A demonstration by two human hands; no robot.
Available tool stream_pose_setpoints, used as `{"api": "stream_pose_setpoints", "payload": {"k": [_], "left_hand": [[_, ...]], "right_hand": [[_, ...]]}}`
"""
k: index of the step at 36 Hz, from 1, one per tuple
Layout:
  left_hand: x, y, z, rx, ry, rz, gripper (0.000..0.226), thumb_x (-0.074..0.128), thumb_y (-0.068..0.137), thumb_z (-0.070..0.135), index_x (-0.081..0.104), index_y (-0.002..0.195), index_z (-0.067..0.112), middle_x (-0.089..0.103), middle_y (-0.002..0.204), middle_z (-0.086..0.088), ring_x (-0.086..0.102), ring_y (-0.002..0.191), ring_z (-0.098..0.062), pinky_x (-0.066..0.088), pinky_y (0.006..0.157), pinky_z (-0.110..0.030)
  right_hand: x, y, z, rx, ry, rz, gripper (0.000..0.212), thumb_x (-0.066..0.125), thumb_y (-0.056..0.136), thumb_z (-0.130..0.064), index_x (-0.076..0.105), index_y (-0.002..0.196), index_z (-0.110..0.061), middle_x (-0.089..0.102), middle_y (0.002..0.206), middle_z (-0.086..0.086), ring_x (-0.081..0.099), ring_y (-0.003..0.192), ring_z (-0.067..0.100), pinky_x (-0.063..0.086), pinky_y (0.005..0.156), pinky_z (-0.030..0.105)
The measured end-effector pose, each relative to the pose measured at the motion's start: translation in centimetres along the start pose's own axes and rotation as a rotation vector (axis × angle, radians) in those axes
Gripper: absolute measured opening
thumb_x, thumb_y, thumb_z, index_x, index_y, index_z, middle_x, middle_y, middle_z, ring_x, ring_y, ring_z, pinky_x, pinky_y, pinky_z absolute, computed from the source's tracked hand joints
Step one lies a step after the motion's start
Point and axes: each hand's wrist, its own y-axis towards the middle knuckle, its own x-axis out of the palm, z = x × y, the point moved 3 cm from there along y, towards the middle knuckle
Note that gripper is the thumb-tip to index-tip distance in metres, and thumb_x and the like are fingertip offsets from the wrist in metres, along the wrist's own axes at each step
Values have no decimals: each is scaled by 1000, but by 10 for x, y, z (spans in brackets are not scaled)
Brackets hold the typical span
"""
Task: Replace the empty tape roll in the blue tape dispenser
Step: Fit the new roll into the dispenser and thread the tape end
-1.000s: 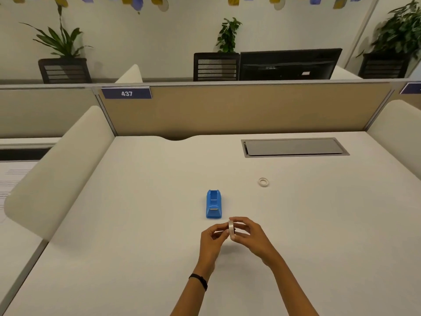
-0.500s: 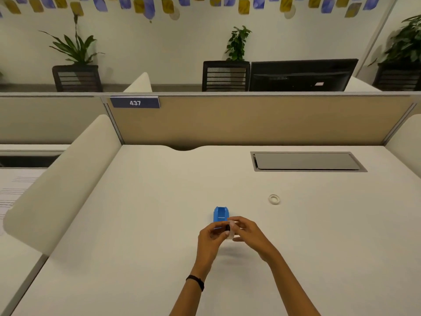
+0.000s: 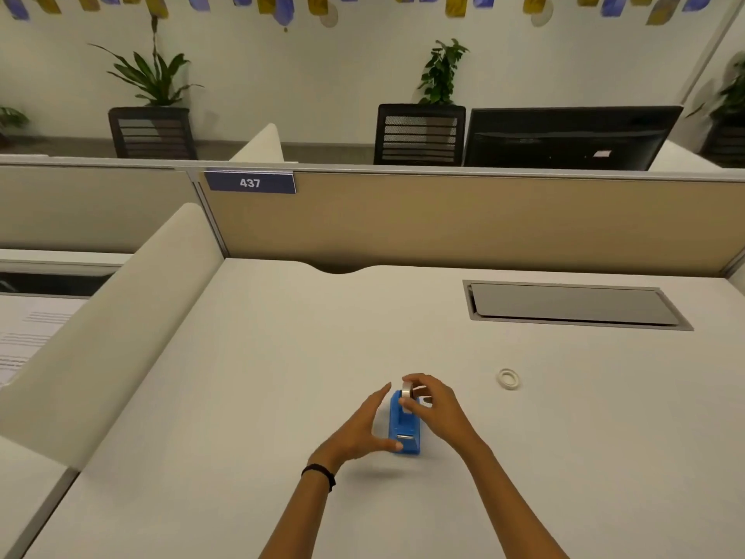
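Blue dispenser (image 3: 404,431) receives tape roll (image 3: 406,392) pinched by right hand (image 3: 433,409); left hand (image 3: 360,427) wide.

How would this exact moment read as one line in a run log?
step: seating new roll | right hand: holds tape roll over blue dispenser | left hand: steadies dispenser | empty core: on desk

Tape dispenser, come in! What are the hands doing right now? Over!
Right hand pinching new tape roll over blue dispenser. Left hand open, steadying it. Empty ring aside. Nothing blocking.
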Motion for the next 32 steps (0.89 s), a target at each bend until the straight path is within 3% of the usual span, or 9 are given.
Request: {"api": "stream_pose_setpoints", "payload": {"k": [5, 9, 13, 16, 22, 32], "left_hand": [[5, 12, -5, -8, 77, -40, 108, 76, 71, 32, -2, 144, 26, 3, 156, 3, 9, 143, -18, 18, 114, -33], [10, 18, -1, 56, 48, -33, 101, 78, 70, 28, 8, 142, 29, 23, 150, 4, 28, 135, -14, 27, 107, -23], [14, 20, -2, 56, 6, 12, 94, 77, 71, 27, 13, 141, 29, 32, 145, 4, 37, 128, -11, 33, 104, -22], [15, 22, -3, 53, 20, 24, 94, 77, 71, 28, 14, 141, 28, 33, 144, 5, 35, 121, -3, 32, 99, -17], [14, 26, -9, 24, 49, 52, 94, 79, 68, 29, 18, 140, 28, 36, 143, 4, 38, 124, -10, 33, 99, -20], [12, 27, -12, 18, 89, 59, 96, 79, 67, 33, 18, 140, 28, 36, 144, 4, 38, 127, -14, 32, 99, -20]], "right_hand": [[4, 7, 8, -78, -110, -45, 29, 62, 83, -32, 47, 104, -46, 53, 105, -22, 54, 96, -5, 41, 79, 9], [8, 9, 18, -121, -197, -98, 28, 60, 85, -27, 49, 109, -35, 54, 110, -13, 54, 99, 5, 43, 78, 8], [10, 9, 23, -154, -251, -115, 30, 56, 87, -28, 45, 111, -40, 52, 112, -15, 53, 100, 2, 42, 78, 3], [11, 10, 26, -164, -274, -131, 29, 54, 88, -27, 44, 113, -38, 50, 113, -13, 51, 101, 3, 42, 80, 9], [9, 13, 26, -159, -299, -195, 27, 52, 89, -26, 45, 115, -30, 48, 113, -9, 50, 102, 7, 42, 80, 11], [8, 12, 19, -182, -371, -224, 27, 50, 91, -23, 44, 117, -25, 45, 114, -3, 50, 101, 14, 50, 89, 29]]}}
